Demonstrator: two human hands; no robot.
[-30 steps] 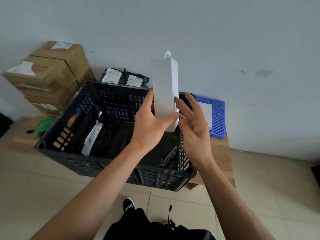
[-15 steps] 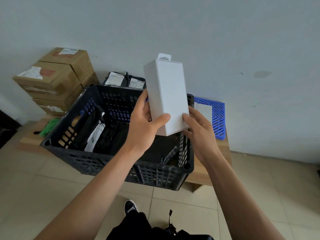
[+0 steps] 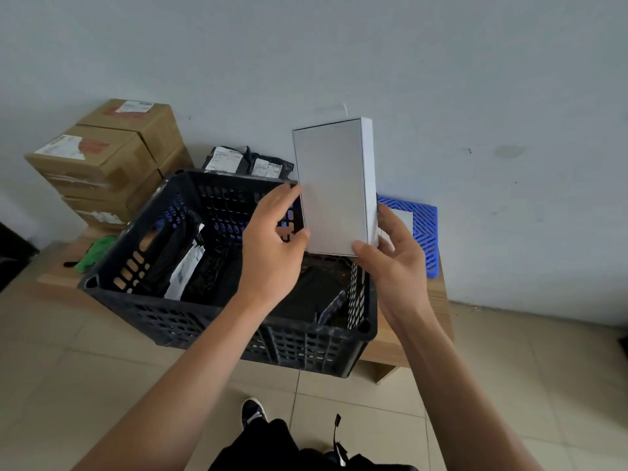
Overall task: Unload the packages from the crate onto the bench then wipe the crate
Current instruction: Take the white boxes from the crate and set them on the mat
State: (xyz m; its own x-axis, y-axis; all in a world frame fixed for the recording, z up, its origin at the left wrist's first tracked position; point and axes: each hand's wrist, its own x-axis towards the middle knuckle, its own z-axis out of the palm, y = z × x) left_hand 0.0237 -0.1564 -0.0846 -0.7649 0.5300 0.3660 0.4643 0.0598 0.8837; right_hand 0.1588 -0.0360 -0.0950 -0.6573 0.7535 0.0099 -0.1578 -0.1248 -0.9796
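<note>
I hold a white box (image 3: 334, 188) upright above the crate (image 3: 217, 321). My right hand (image 3: 396, 256) pinches its lower corner; my left hand (image 3: 272, 246) touches its edge, fingers relaxed. It seems light, stiff, smooth: grip the long edges.

left hand (image 3: 272, 246): fingers straight, raised | right hand (image 3: 394, 263): thumb and fingers gripping

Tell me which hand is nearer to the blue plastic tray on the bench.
The right hand. It grips the white box's lower right corner, just in front of the blue plastic tray. The left hand is at the box's left edge, over the crate, farther away.
</note>
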